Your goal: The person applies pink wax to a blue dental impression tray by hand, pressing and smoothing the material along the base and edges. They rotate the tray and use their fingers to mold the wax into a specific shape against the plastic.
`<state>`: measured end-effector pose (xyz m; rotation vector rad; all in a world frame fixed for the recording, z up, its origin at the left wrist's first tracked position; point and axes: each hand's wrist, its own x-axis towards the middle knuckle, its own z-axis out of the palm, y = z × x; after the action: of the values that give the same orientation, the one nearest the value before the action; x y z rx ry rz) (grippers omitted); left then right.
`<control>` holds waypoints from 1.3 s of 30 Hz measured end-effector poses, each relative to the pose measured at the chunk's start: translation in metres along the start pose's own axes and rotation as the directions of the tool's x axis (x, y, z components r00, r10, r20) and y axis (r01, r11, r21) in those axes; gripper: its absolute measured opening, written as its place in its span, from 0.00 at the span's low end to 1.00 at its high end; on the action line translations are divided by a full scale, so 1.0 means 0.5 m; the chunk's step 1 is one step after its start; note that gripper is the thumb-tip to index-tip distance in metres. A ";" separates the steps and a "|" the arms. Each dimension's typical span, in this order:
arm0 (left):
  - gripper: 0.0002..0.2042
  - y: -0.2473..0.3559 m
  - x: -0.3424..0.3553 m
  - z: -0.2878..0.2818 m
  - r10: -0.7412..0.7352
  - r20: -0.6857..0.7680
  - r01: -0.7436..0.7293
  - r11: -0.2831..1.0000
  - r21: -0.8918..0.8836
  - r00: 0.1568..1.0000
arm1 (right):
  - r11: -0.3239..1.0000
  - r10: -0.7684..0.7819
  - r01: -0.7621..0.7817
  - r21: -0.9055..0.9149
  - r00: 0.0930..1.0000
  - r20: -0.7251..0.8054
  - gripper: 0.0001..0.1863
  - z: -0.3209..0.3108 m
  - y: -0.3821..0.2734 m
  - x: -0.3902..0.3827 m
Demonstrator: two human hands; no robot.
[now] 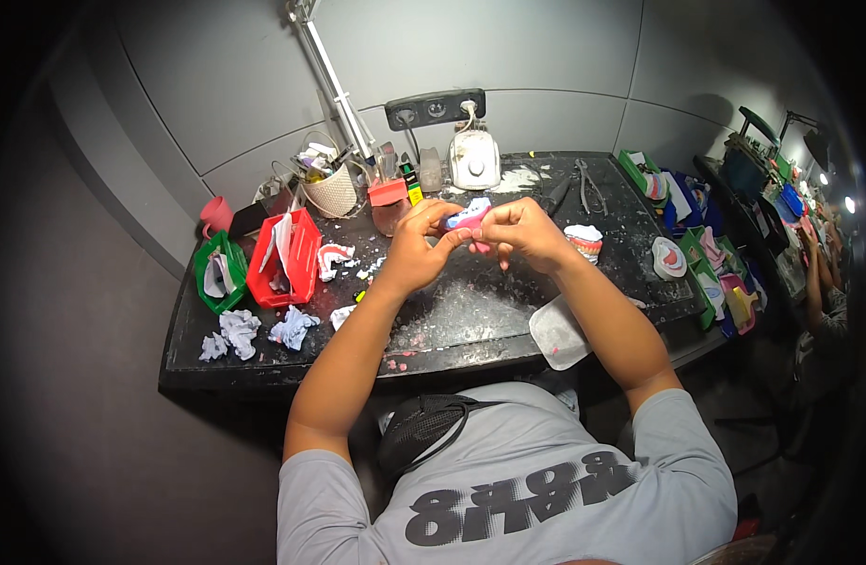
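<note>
Above the middle of the black workbench [461, 320], my left hand [420, 249] and my right hand [530, 235] meet around a small pink piece with blue and white on top [469, 218]. It looks like a dental mould, but the fingers cover much of it. Fingers and thumb of my left hand grip its left side. My right hand pinches its right side with thumb and forefinger. To the right of my right hand sits a white plaster dental model [584, 243] with a pink gum band. Another pink-and-white dental piece [334, 261] lies left of my left hand.
A red bin [287, 264] and a green bin [221, 273] stand left, behind crumpled paper [240, 331]. At the back are a tool cup [330, 193], a white device with a knob [475, 160], a lamp arm [334, 85] and pliers [591, 188]. A whitish tray [558, 333] lies near the front edge.
</note>
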<state>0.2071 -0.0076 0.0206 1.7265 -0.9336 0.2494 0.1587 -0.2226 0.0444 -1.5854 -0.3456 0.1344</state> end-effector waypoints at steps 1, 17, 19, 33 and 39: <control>0.17 0.002 -0.001 0.000 -0.004 0.012 0.004 1.000 -0.015 1.000 | 1.000 0.005 -0.005 -0.009 1.000 0.002 0.10 0.000 -0.001 0.001; 0.16 -0.028 0.000 0.007 -0.040 -0.012 0.039 0.999 -0.023 0.999 | 0.995 0.039 -0.039 0.095 0.999 0.011 0.11 -0.005 -0.001 0.006; 0.14 -0.029 0.000 0.008 -0.132 -0.038 0.130 0.990 -0.053 0.991 | 0.987 0.097 -0.098 0.131 0.995 0.012 0.11 -0.006 -0.004 0.005; 0.11 -0.025 -0.006 0.019 -0.153 -0.095 0.134 0.973 -0.186 0.984 | 0.995 0.014 -0.009 0.100 0.999 -0.050 0.10 -0.014 0.011 0.010; 0.10 -0.025 -0.006 0.019 -0.116 -0.081 0.102 0.982 -0.160 0.990 | 0.997 -0.014 0.017 0.076 0.999 -0.040 0.10 -0.017 0.013 0.009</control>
<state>0.2109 -0.0136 0.0062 1.6033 -0.7694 0.1760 0.1666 -0.2295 0.0392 -1.5072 -0.3186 0.1028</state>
